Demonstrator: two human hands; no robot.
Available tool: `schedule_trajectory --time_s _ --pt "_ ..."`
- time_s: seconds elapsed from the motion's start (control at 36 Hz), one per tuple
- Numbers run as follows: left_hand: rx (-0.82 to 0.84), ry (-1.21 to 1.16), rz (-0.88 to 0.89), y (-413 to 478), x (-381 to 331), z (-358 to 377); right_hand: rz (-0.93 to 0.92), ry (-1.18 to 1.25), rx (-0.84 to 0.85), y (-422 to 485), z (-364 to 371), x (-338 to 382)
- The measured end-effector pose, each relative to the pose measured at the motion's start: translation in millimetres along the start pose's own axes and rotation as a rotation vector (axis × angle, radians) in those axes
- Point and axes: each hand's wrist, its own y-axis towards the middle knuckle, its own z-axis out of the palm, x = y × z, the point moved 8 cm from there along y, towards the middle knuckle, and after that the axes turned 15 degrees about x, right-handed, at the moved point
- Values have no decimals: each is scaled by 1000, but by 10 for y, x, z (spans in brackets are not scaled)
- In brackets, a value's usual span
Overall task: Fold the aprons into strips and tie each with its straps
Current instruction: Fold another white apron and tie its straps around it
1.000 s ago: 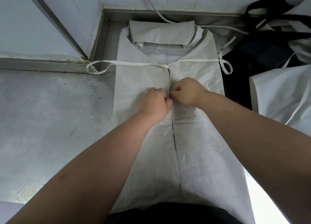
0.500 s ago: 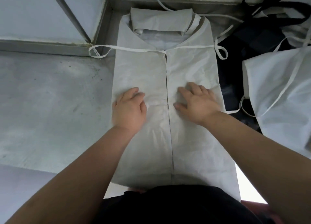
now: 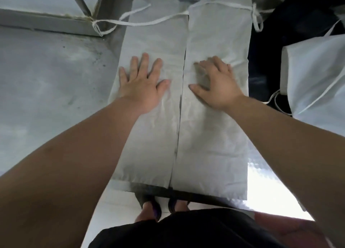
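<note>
A white apron (image 3: 211,135) lies flat on the steel table (image 3: 46,91), its two side flaps folded in so their edges meet along a centre seam. My left hand (image 3: 142,81) presses flat on the left flap with fingers spread. On the right flap rests my right hand (image 3: 214,81), fingers slightly arched against the cloth. The left strap (image 3: 115,23) trails off onto the table's raised rim. A knotted right strap (image 3: 256,17) hangs off the apron's right edge. The apron's top runs out of the frame.
More white aprons (image 3: 317,76) with straps are piled at the right, beside dark fabric (image 3: 291,29). A metal ledge (image 3: 48,22) and wall panels close the back left. The table's front edge (image 3: 186,193) is near my body, my feet (image 3: 162,206) below it.
My hands left the centre seam where they pinched the flap edges and spread apart, now lying flat on either flap. My view has tilted down toward the table's front edge.
</note>
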Motion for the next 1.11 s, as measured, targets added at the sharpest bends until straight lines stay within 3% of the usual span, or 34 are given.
schedule_trajectory --time_s 0.14,0.19,0.31,0.47,0.61,0.78,1.11 --pt "-216 2 71 -316 -146 -20 154 -217 -89 -253 69 -1" --pt "-294 -93 152 -514 -213 -17 202 -129 -41 -332 177 50" --pt "-135 -330 157 -757 -230 150 258 118 17 -546 380 146" --pt "-14 -344 197 -1030 -223 364 343 224 128 -897 599 164" --pt "9 -307 306 -1264 -309 494 372 206 230 -1201 889 199" --pt "-38 -255 177 -1514 -262 677 351 165 204 -1391 1021 363" --pt "-9 -98 210 -1624 -362 765 348 15 273 -1405 1072 462"
